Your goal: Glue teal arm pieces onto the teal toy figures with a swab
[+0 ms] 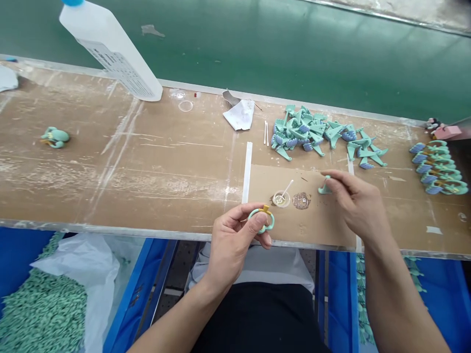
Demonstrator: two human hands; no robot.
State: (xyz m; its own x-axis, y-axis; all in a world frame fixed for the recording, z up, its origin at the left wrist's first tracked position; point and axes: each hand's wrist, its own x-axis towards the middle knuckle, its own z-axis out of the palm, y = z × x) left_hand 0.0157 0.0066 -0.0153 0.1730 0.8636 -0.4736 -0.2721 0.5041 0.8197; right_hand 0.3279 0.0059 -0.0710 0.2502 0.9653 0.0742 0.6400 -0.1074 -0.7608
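mint looped piece (273, 223), mustard stub (265, 208) up, by table edge (198, 237) — small mint bracket (325, 189), seemingly upright, over cardboard (324, 226)

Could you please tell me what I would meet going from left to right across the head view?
White bottle, left hand holding a ring-shaped piece, small dish with a swab, brown patch, right hand holding a mint-green part, row of green-and-purple pieces.
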